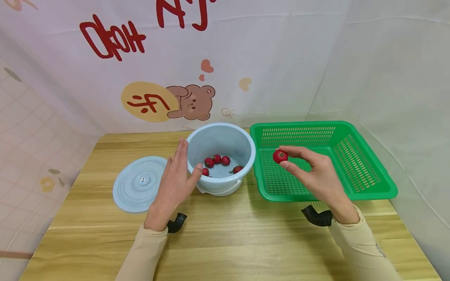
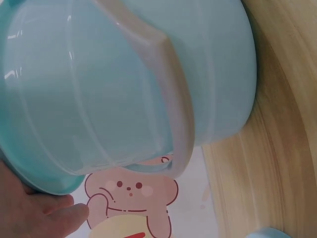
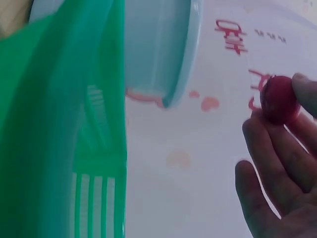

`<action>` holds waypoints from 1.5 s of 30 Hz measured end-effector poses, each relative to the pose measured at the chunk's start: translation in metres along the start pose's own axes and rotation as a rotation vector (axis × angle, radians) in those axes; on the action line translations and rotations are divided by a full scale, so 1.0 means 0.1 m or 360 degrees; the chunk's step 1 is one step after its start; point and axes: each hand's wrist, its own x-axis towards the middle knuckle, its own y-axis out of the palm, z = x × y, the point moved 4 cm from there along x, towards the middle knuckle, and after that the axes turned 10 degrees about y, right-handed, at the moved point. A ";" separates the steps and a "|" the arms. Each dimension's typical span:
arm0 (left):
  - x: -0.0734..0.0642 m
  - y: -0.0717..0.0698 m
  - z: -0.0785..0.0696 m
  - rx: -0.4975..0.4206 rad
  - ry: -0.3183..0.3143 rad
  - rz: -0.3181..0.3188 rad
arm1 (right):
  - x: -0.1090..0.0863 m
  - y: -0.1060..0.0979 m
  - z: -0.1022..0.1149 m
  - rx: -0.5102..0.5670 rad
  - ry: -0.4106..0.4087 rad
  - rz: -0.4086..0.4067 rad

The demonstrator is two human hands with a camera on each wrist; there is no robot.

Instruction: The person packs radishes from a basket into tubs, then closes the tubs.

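Observation:
My right hand pinches a cherry tomato between thumb and fingertips, above the left part of a green basket. The right wrist view shows the same cherry tomato with the other fingers spread below it. My left hand is at the left side of a light blue bucket, its fingers straight and together and the thumb over the rim. In the left wrist view those fingers lie against the bucket's rim. Several cherry tomatoes lie on the bucket's floor, one partly behind the thumb.
A round light blue lid lies on the wooden table left of the bucket. The bucket's pale handle hangs down its side. Behind the table hangs a white printed cloth with a bear.

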 end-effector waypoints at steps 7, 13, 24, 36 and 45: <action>0.00 -0.03 -0.01 0.0024 -0.0022 0.0043 | 0.12 0.34 0.17 0.0001 -0.0140 -0.0027; 0.00 -0.05 -0.03 0.0036 -0.0005 0.0037 | 0.20 0.59 0.29 -0.0080 -0.0230 -0.0026; -0.07 -0.23 -0.04 0.0055 0.0041 -0.0014 | 0.27 0.87 0.31 -0.0277 -0.0153 0.0074; -0.35 -0.52 0.23 0.0114 -0.0027 -0.0027 | 0.31 0.97 0.28 -0.0335 0.0011 0.0170; -0.63 -0.74 0.52 0.0159 -0.0114 -0.0043 | 0.20 0.97 0.43 -0.0250 -0.0149 0.0071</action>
